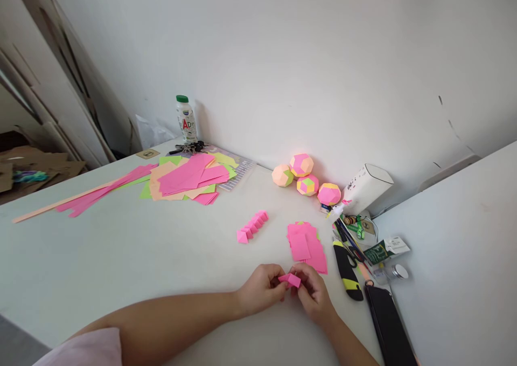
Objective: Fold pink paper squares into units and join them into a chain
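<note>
Between my two hands, near the front of the table, is a small folded piece of pink paper point(291, 280). My left hand point(260, 289) pinches its left end between thumb and fingers. From the other side, my right hand point(313, 291) grips it, fingers curled behind. Just beyond my right hand lies a loose stack of pink paper squares point(309, 246) with bits of green showing underneath. A slanting row of folded pink paper units point(252, 227) rests further off, ahead of my left hand.
Four-coloured paper balls point(301, 165) sit against the wall. Pink, peach and green sheets point(189, 177) are heaped at the left, near a white bottle point(186, 119) and keys point(189, 147). At right lie a utility knife point(347, 271), a black case point(390, 323) and a white container point(368, 185).
</note>
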The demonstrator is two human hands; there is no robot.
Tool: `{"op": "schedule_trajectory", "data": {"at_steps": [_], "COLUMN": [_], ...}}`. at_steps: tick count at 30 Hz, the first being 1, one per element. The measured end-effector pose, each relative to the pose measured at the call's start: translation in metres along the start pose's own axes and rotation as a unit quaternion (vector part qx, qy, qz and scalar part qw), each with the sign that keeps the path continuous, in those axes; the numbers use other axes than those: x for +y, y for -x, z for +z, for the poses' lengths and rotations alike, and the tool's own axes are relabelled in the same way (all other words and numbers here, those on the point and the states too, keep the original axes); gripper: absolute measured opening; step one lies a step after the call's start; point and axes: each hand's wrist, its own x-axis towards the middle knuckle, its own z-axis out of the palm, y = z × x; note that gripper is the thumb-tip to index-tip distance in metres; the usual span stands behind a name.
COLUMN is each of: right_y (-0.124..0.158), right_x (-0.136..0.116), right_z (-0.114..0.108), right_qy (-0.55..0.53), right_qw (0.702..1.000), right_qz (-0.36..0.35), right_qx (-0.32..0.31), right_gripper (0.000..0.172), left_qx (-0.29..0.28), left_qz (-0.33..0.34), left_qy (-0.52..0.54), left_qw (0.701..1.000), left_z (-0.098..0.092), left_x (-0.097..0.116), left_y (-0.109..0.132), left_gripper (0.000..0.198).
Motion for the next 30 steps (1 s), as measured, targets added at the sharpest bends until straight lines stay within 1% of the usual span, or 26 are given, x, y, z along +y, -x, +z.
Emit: {"op": "schedule_trajectory", "data": {"at_steps": [3,5,11,14,16,24,28,30], "right_y": [-0.002,-0.003,-0.004,-0.003,-0.004,-0.003,-0.006,-0.008], "right_x": [0.000,0.001,0.004,0.003,0.002,0.000,-0.005,-0.009], "right_z": [-0.001,-0.001,-0.001,-0.001,-0.001,-0.002,0.000,0.000], "right_qy": [0.022,0.028,0.046,0.040,0.042,0.079,0.119,0.142], "right_qw": [0.999,0.999,0.999,0.999,0.999,0.996,0.992,0.989], "right_qz": [-0.031,-0.038,-0.021,-0.009,-0.013,-0.026,-0.031,-0.045], "right_qx": [-0.010,-0.010,0.004,0.008,0.006,0.031,0.013,0.001], "right_gripper": [0.028,0.026,0.024,0.023,0.019,0.009,0.010,0.011], "left_qx": [0.000,0.006,0.036,0.026,0.021,0.035,0.046,0.046], "left_qz": [-0.003,-0.008,-0.018,-0.009,-0.007,-0.019,-0.027,-0.025], "left_qy": [0.016,0.036,0.094,0.099,0.100,0.104,0.103,0.103], "left_qw": [1.000,0.999,0.995,0.995,0.995,0.994,0.993,0.993], "left_z": [0.000,0.000,0.001,0.001,0.000,0.001,0.001,0.001], "left_x": [-0.002,-0.002,0.000,-0.001,-0.002,0.000,0.001,0.001], "left_y": [0.000,-0.001,-0.003,-0.004,-0.004,-0.004,-0.005,-0.005], "left_gripper": [0.014,0.016,0.030,0.033,0.035,0.038,0.040,0.040]}}
